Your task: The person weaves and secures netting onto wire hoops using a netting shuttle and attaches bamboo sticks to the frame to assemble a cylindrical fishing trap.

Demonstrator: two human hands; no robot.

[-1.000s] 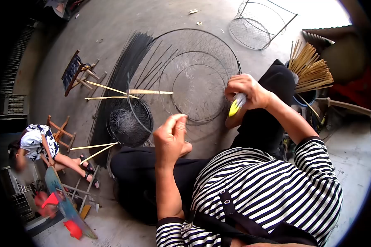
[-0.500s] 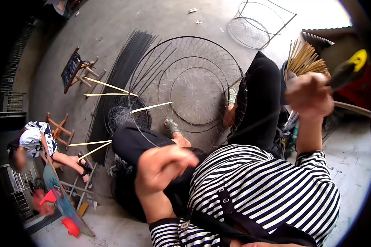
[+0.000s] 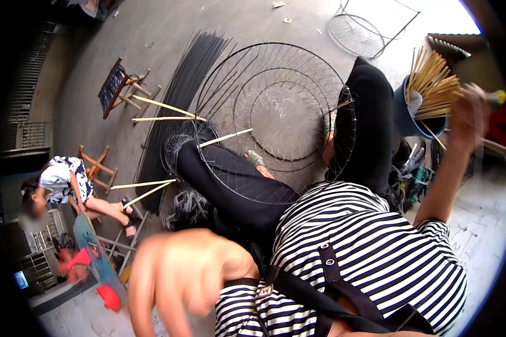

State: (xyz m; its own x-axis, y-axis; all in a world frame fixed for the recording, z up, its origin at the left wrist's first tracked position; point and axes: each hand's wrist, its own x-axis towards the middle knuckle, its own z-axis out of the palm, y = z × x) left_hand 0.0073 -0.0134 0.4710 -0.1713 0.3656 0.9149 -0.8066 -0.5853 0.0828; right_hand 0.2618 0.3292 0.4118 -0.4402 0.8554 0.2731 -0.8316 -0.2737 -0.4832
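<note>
My left hand [image 3: 185, 275] is low in front of my striped shirt, apart from the net. It is motion-smeared with its fingers pointing down; whether they pinch anything cannot be told. Out to the right, my raised right hand [image 3: 469, 115] is also blurred. Its fingers look curled around a tool with a yellow-ended handle [image 3: 497, 98]; the rest of the tool is hidden. A round wire-framed mesh net [image 3: 275, 44] with several dark hoops rests against my knees. A pale stick [image 3: 226, 137] lies across its left side.
A blue bucket [image 3: 400, 109] of bamboo sticks [image 3: 436, 84] stands beside my right knee. Long black rods [image 3: 188, 73] lie on the floor ahead, near a small stool [image 3: 115, 90]. Another net frame [image 3: 357, 36] is farther off. A seated person [image 3: 64, 182] is at left.
My left hand has dropped down and left, closer to the camera. My right hand has swung outward to the right, uncovering the bucket. The view has shifted slightly.
</note>
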